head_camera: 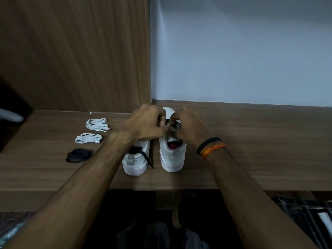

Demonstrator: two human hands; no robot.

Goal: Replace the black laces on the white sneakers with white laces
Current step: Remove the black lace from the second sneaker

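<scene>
Both hands work at the lacing of the right sneaker (172, 151), one of a white pair standing heels toward the person on a wooden table (251, 141). The left hand (146, 124) has its fingers curled in and pinching at the black lace (177, 125) over the shoe's tongue; the right hand (188, 126) closes on the same lace from the other side, though motion blur hides exactly where the fingertips grip. A black band and an orange thread (211, 147) circle the right wrist. The left sneaker (136, 162) stands just beside the right sneaker, on its left, with a loose black lace end (148, 159) trailing down between the two shoes. Further left of the right sneaker lie two bundles of white laces, one (97, 124) behind the other (89, 138), and nearest the table's front edge a coiled black lace (79, 155). A wooden panel (71, 51) and a pale wall (242, 51) rise behind the right sneaker.
</scene>
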